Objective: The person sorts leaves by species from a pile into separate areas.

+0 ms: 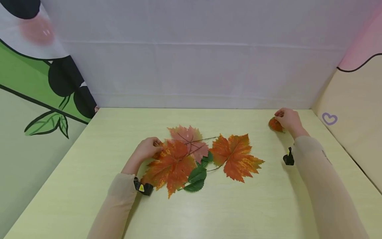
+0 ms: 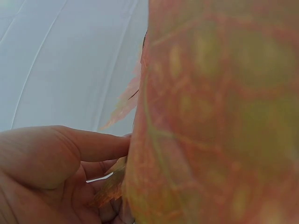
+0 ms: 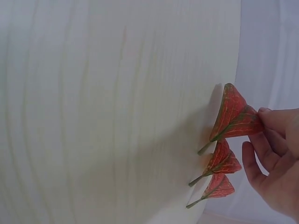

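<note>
My left hand pinches the left edge of a large orange maple leaf at the middle of the table. In the left wrist view this leaf fills the right half, thumb at its edge. At the far right of the table, my right hand pinches a small red-orange leaf by its tip. The right wrist view shows that leaf with its green stem pointing away from the fingers. Below it there, two smaller red leaves lie in a row.
A pink maple leaf lies behind the large orange one. Another orange maple leaf is spread to the right, with green leaves between. Printed cloth walls border the table at the back and sides.
</note>
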A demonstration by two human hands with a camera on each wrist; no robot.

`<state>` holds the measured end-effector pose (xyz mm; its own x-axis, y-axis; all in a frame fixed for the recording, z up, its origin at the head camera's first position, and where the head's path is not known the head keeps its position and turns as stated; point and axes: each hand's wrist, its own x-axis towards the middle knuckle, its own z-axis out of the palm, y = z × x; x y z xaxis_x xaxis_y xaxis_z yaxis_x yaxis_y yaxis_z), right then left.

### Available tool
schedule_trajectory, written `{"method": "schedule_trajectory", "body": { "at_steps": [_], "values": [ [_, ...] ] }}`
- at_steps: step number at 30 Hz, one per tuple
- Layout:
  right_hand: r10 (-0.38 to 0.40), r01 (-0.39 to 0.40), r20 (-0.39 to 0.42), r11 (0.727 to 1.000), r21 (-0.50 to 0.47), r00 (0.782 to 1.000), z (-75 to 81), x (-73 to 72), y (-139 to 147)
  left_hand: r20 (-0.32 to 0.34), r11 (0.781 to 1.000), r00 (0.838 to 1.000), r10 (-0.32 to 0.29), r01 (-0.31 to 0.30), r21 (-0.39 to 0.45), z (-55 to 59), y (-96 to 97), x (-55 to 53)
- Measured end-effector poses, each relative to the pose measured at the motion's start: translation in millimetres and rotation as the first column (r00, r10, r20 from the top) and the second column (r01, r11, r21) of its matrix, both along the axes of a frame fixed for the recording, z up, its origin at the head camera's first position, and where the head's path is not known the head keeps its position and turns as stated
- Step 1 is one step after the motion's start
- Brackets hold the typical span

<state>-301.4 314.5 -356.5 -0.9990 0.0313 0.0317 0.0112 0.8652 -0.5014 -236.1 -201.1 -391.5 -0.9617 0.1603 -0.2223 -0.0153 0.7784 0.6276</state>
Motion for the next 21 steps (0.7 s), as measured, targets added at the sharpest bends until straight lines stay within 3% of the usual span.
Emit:
{"method": "schedule_trajectory", "body": {
  "at_steps": [10, 21],
  "values": [
    [-0.055, 0.055, 0.023, 0.998, 0.010, 0.998, -2.0, -0.5, 3.6, -0.010, 1.000, 1.000, -0.005, 0.005, -0.009, -0.6, 1.1, -1.3],
    [-0.064, 0.064, 0.042, 0.998, 0.003, 0.997, -3.2, -1.7, 6.6, 0.003, 1.000, 1.000, -0.008, 0.008, 0.017, 3.4, 0.9, 1.9]
  ]
}}
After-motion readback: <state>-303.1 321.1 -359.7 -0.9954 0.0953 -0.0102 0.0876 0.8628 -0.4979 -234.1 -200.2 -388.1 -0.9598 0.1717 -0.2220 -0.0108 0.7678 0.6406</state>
